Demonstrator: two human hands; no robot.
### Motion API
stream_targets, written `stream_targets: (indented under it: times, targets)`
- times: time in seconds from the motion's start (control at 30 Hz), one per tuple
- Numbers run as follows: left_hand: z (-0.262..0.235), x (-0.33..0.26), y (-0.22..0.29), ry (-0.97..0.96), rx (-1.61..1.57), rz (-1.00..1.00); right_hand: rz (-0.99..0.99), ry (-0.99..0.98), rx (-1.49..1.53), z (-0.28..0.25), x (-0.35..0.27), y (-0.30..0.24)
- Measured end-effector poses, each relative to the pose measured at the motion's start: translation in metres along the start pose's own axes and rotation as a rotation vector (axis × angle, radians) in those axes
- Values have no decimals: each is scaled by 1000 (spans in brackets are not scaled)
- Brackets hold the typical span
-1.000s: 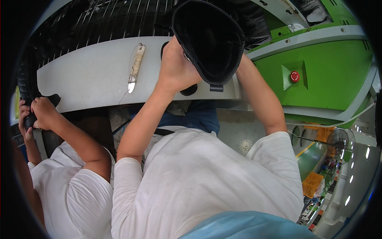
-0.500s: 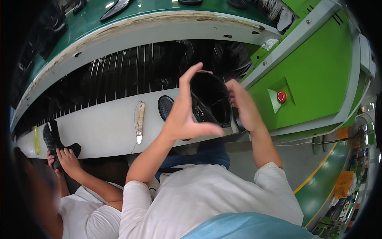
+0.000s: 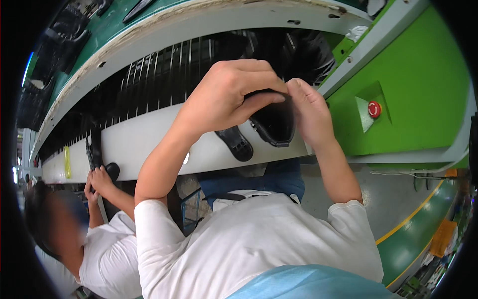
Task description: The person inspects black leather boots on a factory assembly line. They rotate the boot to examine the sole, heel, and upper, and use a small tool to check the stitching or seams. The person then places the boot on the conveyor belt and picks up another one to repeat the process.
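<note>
A black boot [image 3: 275,124] stands in front of me with its shaft opening facing up and its dark inside showing. Bent over the far rim, my left hand [image 3: 231,92] is closed, thumb and fingertips pinching at the edge. My right hand [image 3: 312,114] is closed at the rim's right side, its thumb and fingertips meeting those of the left; its other fingers are partly hidden. Beside the boot, left of its shaft, a black treaded sole [image 3: 239,145] shows on the white ledge, partly behind my left wrist. A knife's blade tip [image 3: 186,158] peeks out past my left forearm.
The white ledge [image 3: 134,149] runs leftward below a rack of metal rods. On the left a co-worker's hands [image 3: 99,180] hold another black boot [image 3: 95,149] near a yellow-green strip [image 3: 67,162]. A green machine panel with a red button [image 3: 374,109] stands at right.
My left hand has gone from spread along the boot's left side to pinching at its far rim. My right hand has moved up to meet it. My left forearm now covers most of the knife.
</note>
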State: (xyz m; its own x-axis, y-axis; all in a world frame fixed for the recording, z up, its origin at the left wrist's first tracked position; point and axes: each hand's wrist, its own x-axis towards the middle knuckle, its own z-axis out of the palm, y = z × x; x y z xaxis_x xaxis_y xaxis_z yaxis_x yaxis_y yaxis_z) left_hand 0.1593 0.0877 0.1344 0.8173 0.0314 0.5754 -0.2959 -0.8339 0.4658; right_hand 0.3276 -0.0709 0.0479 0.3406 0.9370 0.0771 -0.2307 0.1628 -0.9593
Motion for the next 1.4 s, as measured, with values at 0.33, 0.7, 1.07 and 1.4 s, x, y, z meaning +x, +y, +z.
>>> stream_targets:
  times: [0.33, 0.7, 1.07, 1.4]
  targets:
    - [43, -13, 30, 263, 18, 128, 149, 91, 176, -67, -19, 105]
    - [106, -40, 41, 507, -258, 29, 493, 376, 644, -60, -44, 116]
    - [100, -181, -115, 323, 541, -568, 295, 463, 448, -46, -44, 143]
    - [93, -144, -92, 674, -833, -770, 491, 106, 709, -17, -56, 93]
